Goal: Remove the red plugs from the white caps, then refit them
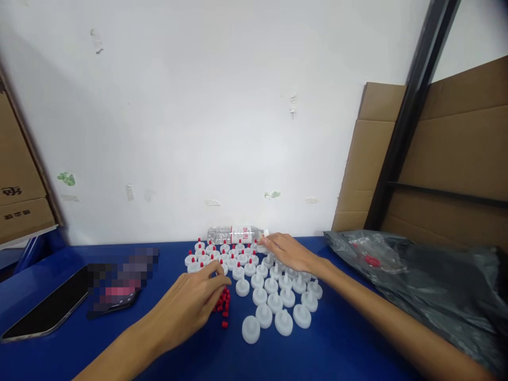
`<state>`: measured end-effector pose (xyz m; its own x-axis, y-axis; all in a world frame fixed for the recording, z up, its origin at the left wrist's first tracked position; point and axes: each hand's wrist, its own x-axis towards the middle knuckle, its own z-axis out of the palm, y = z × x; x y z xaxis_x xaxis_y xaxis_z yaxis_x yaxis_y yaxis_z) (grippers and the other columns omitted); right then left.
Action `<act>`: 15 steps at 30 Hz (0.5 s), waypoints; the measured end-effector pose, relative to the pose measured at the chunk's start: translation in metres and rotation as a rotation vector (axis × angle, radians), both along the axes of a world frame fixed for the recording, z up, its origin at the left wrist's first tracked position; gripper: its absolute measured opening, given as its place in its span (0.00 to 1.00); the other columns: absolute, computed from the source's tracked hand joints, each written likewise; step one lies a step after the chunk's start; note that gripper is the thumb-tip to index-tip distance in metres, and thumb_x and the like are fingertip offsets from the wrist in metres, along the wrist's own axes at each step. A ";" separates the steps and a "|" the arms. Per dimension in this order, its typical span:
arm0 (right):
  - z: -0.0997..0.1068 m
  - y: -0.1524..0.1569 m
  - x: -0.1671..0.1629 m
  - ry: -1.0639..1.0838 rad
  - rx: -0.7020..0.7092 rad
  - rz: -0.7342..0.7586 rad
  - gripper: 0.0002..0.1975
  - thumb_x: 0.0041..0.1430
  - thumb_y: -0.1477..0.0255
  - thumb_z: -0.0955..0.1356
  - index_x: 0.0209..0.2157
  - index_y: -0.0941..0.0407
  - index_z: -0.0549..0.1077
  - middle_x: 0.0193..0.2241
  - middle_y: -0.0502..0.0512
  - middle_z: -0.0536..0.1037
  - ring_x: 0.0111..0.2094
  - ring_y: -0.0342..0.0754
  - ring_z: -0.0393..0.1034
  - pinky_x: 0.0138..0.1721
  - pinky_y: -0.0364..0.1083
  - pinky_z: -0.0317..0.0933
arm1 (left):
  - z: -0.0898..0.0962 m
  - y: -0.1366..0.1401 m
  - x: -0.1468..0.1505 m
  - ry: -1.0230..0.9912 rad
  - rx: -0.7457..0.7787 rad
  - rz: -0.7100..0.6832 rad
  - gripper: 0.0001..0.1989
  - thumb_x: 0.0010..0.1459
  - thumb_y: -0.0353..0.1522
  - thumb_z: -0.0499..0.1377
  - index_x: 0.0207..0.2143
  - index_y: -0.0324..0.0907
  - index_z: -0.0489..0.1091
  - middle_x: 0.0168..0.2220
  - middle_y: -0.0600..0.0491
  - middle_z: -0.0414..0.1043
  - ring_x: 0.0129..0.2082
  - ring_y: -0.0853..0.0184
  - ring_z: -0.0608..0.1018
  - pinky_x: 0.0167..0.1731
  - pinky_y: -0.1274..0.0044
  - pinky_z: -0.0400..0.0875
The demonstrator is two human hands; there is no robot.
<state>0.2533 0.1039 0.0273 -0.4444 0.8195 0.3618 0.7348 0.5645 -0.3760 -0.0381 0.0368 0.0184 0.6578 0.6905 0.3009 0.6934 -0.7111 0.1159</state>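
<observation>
My left hand (194,293) is over a small pile of red tips (225,301), its fingers curled in and their ends close together. Whatever they pinch is hidden from me. Stretched across the back of the group, my right hand (291,251) has its fingertips on a white nozzle cap (262,248), most of which they cover. Around the hands stand several white nozzle caps with bare spouts (275,302). Behind my left hand, several white caps with red tips (203,257) stand close together on the blue table (166,354).
A clear bottle (238,234) lies along the wall behind the caps. To the left are a dark phone (47,304) and a partly blurred dark item (123,299). Grey plastic sheeting (416,286) with a clear bag (377,256) lies right; cardboard (456,153) stands behind it.
</observation>
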 end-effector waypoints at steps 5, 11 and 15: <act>-0.003 -0.002 -0.004 -0.057 -0.009 0.038 0.34 0.72 0.49 0.51 0.31 0.56 0.75 0.31 0.58 0.79 0.33 0.54 0.73 0.41 0.50 0.62 | -0.007 0.009 -0.006 0.027 0.044 0.005 0.14 0.70 0.28 0.49 0.51 0.50 0.70 0.45 0.53 0.75 0.38 0.62 0.80 0.35 0.74 0.68; 0.001 -0.003 -0.004 -0.118 0.017 0.045 0.34 0.73 0.50 0.50 0.27 0.55 0.71 0.31 0.59 0.78 0.35 0.53 0.72 0.42 0.49 0.60 | -0.006 0.012 -0.007 0.016 0.045 0.038 0.09 0.70 0.30 0.53 0.43 0.46 0.73 0.41 0.55 0.77 0.37 0.63 0.81 0.34 0.75 0.68; 0.003 -0.004 -0.004 -0.153 0.036 0.036 0.34 0.73 0.51 0.48 0.25 0.55 0.69 0.27 0.58 0.77 0.32 0.52 0.71 0.41 0.49 0.58 | -0.009 0.013 -0.008 0.010 0.084 0.041 0.11 0.70 0.31 0.52 0.45 0.47 0.75 0.43 0.52 0.77 0.38 0.63 0.81 0.35 0.75 0.70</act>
<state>0.2495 0.1001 0.0307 -0.5256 0.7899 0.3160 0.7611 0.6025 -0.2404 -0.0457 0.0501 0.0098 0.6332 0.6893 0.3520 0.7227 -0.6893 0.0500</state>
